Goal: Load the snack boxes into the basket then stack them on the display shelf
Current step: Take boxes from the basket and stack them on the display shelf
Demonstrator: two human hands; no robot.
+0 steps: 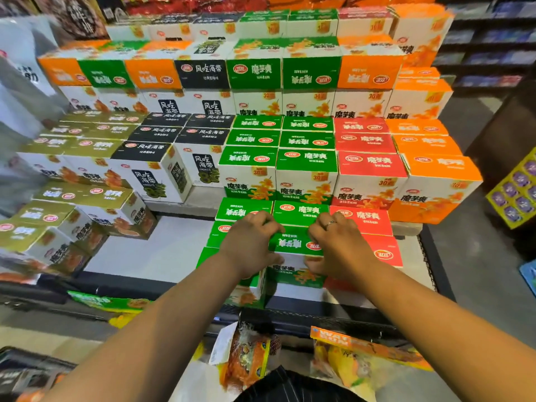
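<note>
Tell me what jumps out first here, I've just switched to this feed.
The left hand and right hand grip one green box at the display's front, a red box just to its right. Behind rises a stepped wall of boxes in colour columns, from olive boxes at far left to orange boxes at right. Bare white shelf shows front left.

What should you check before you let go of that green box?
1. Both hands hold it: ok; left hand and right hand grip the green snack box.
2. Right colour column: ok; the green box behind matches.
3. Resting flat, not tilted: cannot tell; the hands hide its edges.
4. Logo turned like the green box behind: not ok; it is reversed.
5. Clear of the red box: cannot tell; the right hand covers the gap.
</note>
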